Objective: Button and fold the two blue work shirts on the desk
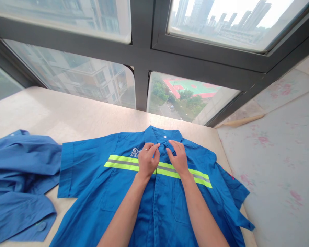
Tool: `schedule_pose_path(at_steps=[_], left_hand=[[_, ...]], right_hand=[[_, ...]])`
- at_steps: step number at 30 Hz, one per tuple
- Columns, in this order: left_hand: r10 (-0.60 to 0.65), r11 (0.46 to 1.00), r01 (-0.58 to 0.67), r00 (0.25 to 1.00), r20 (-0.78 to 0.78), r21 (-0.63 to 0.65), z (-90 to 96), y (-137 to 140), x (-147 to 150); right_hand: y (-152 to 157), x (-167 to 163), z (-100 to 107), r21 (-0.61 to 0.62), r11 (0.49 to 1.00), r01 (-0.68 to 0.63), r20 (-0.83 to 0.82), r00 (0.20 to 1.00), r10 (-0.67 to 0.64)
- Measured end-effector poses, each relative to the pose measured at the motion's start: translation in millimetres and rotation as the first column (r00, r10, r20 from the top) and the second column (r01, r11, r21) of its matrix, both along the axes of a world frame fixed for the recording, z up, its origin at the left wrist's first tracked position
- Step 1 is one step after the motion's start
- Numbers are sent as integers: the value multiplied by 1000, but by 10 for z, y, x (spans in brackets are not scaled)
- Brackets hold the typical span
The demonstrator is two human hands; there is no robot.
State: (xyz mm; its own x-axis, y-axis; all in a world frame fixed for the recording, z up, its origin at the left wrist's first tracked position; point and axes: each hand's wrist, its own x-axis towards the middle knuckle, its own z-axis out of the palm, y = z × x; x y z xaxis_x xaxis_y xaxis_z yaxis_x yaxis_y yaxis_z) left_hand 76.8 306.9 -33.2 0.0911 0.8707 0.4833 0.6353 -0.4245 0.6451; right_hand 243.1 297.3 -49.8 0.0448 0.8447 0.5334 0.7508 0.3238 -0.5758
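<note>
On the pale ledge (pixel 74 116) by the window, the head view shows a blue shirt (pixel 159 197) spread front-up, its chest pocket (pixel 112 193) flat, contents hidden, the left hand's (pixel 148 159) fingertips together below the collar (pixel 149 133), any grip on cloth uncertain, the right hand (pixel 179 156) pinching the front edge.

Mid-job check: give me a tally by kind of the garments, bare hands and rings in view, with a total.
Garments: 2 (blue shirt with a yellow-and-grey band; another blue garment, rumpled, at the picture's left)
Bare hands: 2 (left hand and right hand, both at the shirt's front near the collar)
Rings: 1 (ring on the left hand)
Total: 5
</note>
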Motion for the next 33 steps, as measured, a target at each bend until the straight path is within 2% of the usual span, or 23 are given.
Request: schedule_pose_path(at_steps=[3, 6, 9, 22, 33], left_hand=[[134, 991, -132, 978, -162, 21, -21, 13, -1], [129, 987, -156, 922, -365, -46, -93, 22, 12], [101, 982, -163, 883, -459, -98, -160, 14, 27], [101, 978, -166, 905, -413, -125, -170, 37, 12], [71, 981, -149, 870, -488, -123, -192, 36, -3]], right_hand=[[12, -6, -32, -68, 998, -1, 66, 998, 6], [22, -12, -56, -107, 994, 0, 122, 992, 13], [28, -11, -70, -112, 994, -2, 136, 991, 18], [27, -9, -58, -104, 995, -1, 131, 991, 14], [28, -6, -46, -110, 994, 3, 102, 995, 8]])
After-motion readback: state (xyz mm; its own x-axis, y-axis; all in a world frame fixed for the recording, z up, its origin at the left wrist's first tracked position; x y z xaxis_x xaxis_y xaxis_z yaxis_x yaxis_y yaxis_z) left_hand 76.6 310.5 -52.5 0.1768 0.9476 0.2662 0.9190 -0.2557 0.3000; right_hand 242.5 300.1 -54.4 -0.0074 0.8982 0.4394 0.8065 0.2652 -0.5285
